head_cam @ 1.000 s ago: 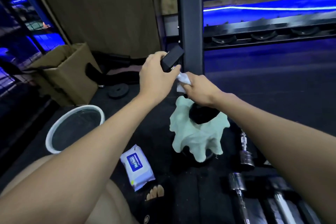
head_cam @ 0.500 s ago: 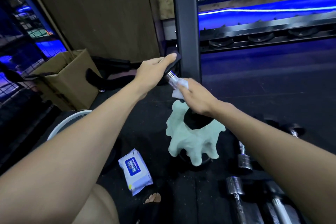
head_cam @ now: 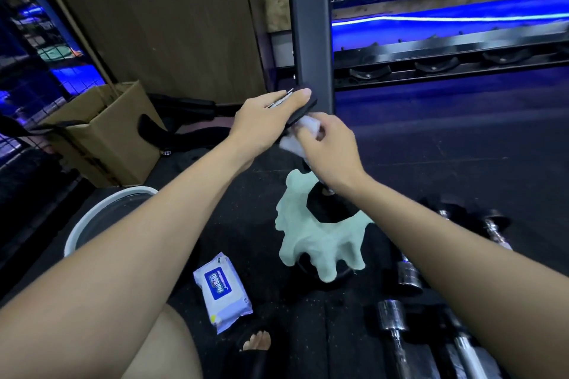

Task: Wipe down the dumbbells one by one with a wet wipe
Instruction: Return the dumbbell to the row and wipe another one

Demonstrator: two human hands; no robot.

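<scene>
A dumbbell stands on end in front of me; its black top head [head_cam: 304,107] is up and its black lower head [head_cam: 331,209] sits on a pale green cloth [head_cam: 317,243]. My left hand [head_cam: 264,120] lies on the top head with its fingers stretched flat over it. Just below, my right hand [head_cam: 329,151] holds a white wet wipe [head_cam: 292,144] curled round the handle, which is hidden by the wipe and hand.
A pack of wet wipes [head_cam: 221,289] lies on the black floor near my foot [head_cam: 257,341]. Other chrome dumbbells [head_cam: 397,326] lie at the lower right. A white basin [head_cam: 92,215] and a cardboard box [head_cam: 107,132] stand left; a rack post [head_cam: 311,24] rises right behind the dumbbell.
My left hand went from gripping the top head to lying flat on it. My right hand with the wipe slid up the handle towards the top head.
</scene>
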